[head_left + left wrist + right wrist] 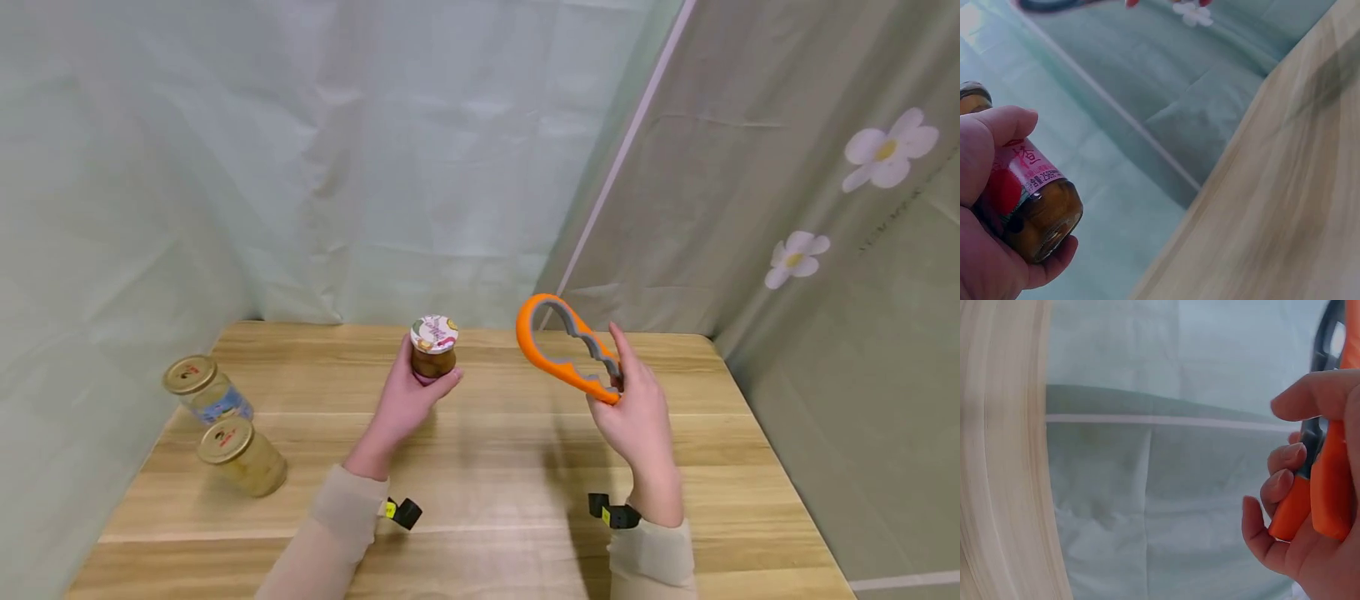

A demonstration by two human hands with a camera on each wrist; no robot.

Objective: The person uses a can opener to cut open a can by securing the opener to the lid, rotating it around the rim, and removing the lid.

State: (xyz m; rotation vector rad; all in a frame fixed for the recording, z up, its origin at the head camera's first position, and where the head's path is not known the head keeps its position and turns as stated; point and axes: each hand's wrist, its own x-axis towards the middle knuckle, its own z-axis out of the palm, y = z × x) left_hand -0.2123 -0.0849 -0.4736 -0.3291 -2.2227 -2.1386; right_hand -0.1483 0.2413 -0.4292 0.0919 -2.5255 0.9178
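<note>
My left hand (405, 400) grips a small glass jar (433, 360) of brown contents, held up off the table. Its lid (434, 333) is white with a colourful print and sits on the jar. The left wrist view shows the jar's pink label (1025, 164) and my thumb across it. In my right hand (636, 408) is an orange jar opener (531, 343) with a grey toothed inner edge, its loop pointing up and left, apart from the jar. The right wrist view shows my fingers curled round the opener's orange handles (1330, 487).
Two more lidded jars stand at the table's left: one with a blue label (222, 404), and a pale yellowish jar (258, 468) nearer me. A wooden table (495, 517) lies below my hands. Curtains (420, 167) hang behind it and on both sides.
</note>
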